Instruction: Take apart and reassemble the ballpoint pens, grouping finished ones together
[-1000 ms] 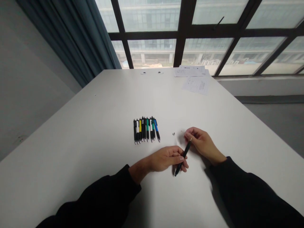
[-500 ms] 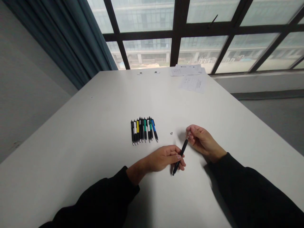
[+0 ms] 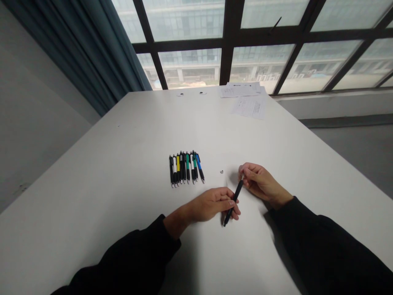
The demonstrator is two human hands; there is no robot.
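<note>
My left hand (image 3: pixel 216 205) is closed on a black pen (image 3: pixel 235 200), gripping its barrel between thumb and fingers. The pen slants, its slim silver end up and to the right, its other end towards me. At that silver end my right hand (image 3: pixel 258 180) is closed in a pinch; the fingertips cover part of it, and anything small between them is hidden. Left of my right hand, a tiny silver and dark thing (image 3: pixel 221 172) lies on the white table (image 3: pixel 123 164); its kind is too small to tell.
Beyond my left hand, several pens with black, white, yellow, green and blue barrels lie side by side in a row (image 3: pixel 187 168). Printed papers (image 3: pixel 248 107) rest at the table's far right, by the window (image 3: pixel 190 65). A blue curtain (image 3: pixel 101 49) hangs at the far left.
My right hand's fingers have shifted very slightly around the pen's silver end. My left hand and the row of pens have stayed in place.
</note>
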